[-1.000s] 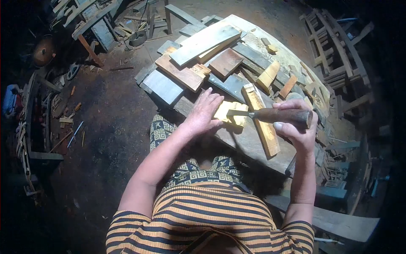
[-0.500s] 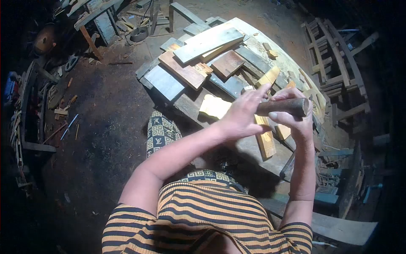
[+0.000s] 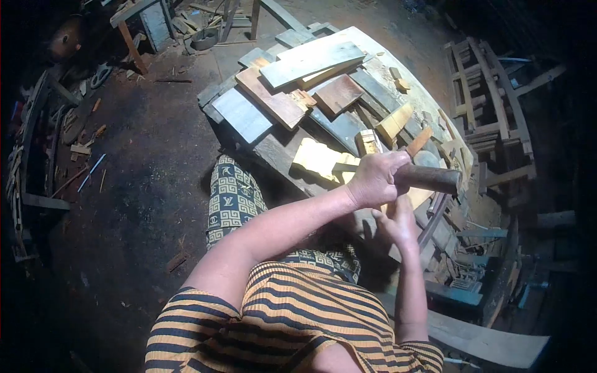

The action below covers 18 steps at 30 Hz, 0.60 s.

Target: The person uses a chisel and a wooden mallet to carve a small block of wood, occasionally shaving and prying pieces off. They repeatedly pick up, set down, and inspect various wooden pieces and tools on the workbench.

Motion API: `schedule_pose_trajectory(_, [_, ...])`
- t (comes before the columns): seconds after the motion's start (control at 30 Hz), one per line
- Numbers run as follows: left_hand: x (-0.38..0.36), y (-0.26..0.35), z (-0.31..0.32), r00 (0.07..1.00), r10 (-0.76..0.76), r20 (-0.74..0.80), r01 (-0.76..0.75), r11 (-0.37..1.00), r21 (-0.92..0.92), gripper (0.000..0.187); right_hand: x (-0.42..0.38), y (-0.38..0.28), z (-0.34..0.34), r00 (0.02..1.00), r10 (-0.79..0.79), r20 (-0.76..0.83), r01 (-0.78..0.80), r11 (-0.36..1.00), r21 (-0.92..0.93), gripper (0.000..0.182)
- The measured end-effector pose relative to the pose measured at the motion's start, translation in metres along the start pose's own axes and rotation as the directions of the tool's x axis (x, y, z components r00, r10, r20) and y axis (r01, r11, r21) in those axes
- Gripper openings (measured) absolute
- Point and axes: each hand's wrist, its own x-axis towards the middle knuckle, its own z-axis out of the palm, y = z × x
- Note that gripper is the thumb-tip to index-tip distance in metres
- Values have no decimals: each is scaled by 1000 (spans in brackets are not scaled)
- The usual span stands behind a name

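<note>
My left hand (image 3: 378, 180) is closed around a chisel with a thick, dark, round handle (image 3: 435, 179). Its flat blade (image 3: 346, 167) sticks out on the left, over a pale yellow wood block (image 3: 316, 156). Just below the handle is my right hand (image 3: 401, 225), thumb apart from the fingers; the fingertips are partly hidden behind the left hand, close to light wood on the bench. Beyond the hands lie an upright-looking small block (image 3: 368, 142), a yellow wedge-shaped piece (image 3: 395, 120) and an orange-brown tapered piece (image 3: 420, 142).
Boards are stacked on the workbench (image 3: 289, 177), among them a grey plank (image 3: 311, 64), a reddish board (image 3: 270, 99) and a bluish board (image 3: 242, 115). A wooden frame (image 3: 491, 93) stands at right. Wood scraps litter the dark floor (image 3: 137, 186) at left.
My left hand has gone from open fingers beside the handle to a grip around it. My right hand has let go of the handle and moved down. The blade now shows at left.
</note>
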Motion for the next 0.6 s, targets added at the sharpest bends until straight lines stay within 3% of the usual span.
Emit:
schedule_pose_trajectory(0.07, [1,2,-1,1000,-6,-10,5,1000,-13,30,1,-11,11,997,66,-27,-67,997,-36,79])
schedule_pose_trajectory(0.1, [3,3,-4,999,-33,-8,33,999,-34,28,2,-13,15,995,98,-22,-99,993,-68,81])
schedule_pose_trajectory(0.2, [7,5,-12,999,-47,-15,47,998,-46,28,10,-3,30,979,195,-63,-200,977,-79,77])
schedule_pose_trajectory(0.33, [9,7,-10,1000,-13,-2,13,998,-67,31,9,10,22,981,151,-120,-157,987,-37,68])
schedule_pose_trajectory(0.37, [8,5,-8,1000,5,-7,-5,998,-58,32,5,13,16,965,238,-109,-205,946,252,62])
schedule_pose_trajectory(0.4, [8,6,-9,1000,15,2,-15,998,-55,32,0,17,10,947,313,-72,-232,822,521,56])
schedule_pose_trajectory(0.43, [8,7,-9,999,-23,34,25,999,-38,31,-7,24,1,942,301,-146,-136,743,655,50])
schedule_pose_trajectory(0.5, [7,7,-8,992,-95,86,97,995,-12,29,-22,-2,-58,888,257,-381,96,706,702,45])
schedule_pose_trajectory(0.53, [7,7,-7,991,-94,93,96,995,-14,29,-30,0,-81,833,227,-505,217,706,674,44])
schedule_pose_trajectory(0.57, [7,7,-6,993,-87,86,88,996,-11,28,-43,-29,-116,795,238,-557,303,639,707,50])
schedule_pose_trajectory(0.6, [6,7,-4,994,-75,80,76,997,-11,28,-46,-20,-124,695,261,-670,471,539,698,53])
